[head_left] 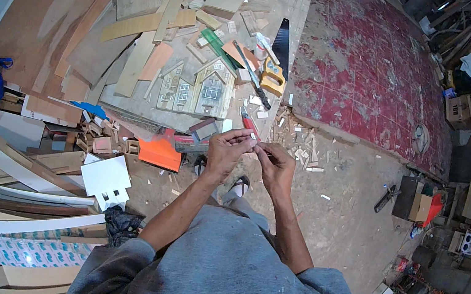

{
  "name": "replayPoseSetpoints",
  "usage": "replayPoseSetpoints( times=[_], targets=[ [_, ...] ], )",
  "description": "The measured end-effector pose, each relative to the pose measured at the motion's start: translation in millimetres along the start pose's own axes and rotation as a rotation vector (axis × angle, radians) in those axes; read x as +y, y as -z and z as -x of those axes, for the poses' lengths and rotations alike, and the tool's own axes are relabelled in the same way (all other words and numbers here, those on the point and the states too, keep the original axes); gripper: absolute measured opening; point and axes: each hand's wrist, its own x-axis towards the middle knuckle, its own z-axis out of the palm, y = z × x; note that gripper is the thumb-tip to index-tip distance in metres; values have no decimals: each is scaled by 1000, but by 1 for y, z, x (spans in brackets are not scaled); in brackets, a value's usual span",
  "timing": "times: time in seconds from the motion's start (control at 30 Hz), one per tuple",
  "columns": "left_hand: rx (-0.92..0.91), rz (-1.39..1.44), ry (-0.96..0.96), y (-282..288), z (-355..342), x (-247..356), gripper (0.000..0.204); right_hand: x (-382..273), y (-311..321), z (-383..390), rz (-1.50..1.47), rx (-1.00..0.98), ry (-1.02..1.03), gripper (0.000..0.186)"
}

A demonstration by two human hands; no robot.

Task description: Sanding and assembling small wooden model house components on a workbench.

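Both my hands meet in front of me at the workbench's near edge, with their fingertips close together. The fingers of my left hand (230, 151) are closed in a pinch around a small white piece (253, 137). Beside it, my right hand (276, 165) is closed too, its fingertips meeting the left ones; what they grip is hidden. A red-handled utility knife (248, 122) extends away from the fingertips, its pale blade pointing to the far side. Whether a hand holds the knife or it rests behind the fingers I cannot tell. A wooden model house front (211, 94) lies just beyond my left hand.
A handsaw with a yellow handle (273, 77) and a long dark tool (252, 76) lie on the bench (131, 98) among wood strips. An orange dustpan-like piece (159, 153) and a white house-shaped cutout (106, 180) are at left. Wood scraps (304, 150) litter the floor.
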Motion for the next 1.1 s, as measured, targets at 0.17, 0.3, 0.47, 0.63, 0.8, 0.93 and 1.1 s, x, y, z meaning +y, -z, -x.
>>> replayPoseSetpoints(
  times=[0.17, 0.3, 0.47, 0.63, 0.8, 0.93, 1.1],
  targets=[
    [-8, 25, -62, 2, 1, -4, 31, -2, 2, -1, 37, -44, 55, 13],
    [16, -21, -50, 5, 0, -7, 30, 3, 2, -3, 26, -59, 78, 13],
    [48, -61, -55, 8, -2, -7, 31, -3, -2, -6, 22, -77, 43, 13],
    [84, -10, -28, 13, -6, -4, 30, 1, -4, -10, 22, -144, -3, 17],
    [202, 91, 30, 21, -15, -10, 26, 31, -3, -9, -186, -64, -125, 28],
    [253, 115, 30, 27, -18, -18, 26, 13, -13, -8, 112, -95, 51, 25],
    [284, 237, 52, 24, -17, -29, 32, 15, -33, -8, 196, -47, 179, 21]
  ],
)
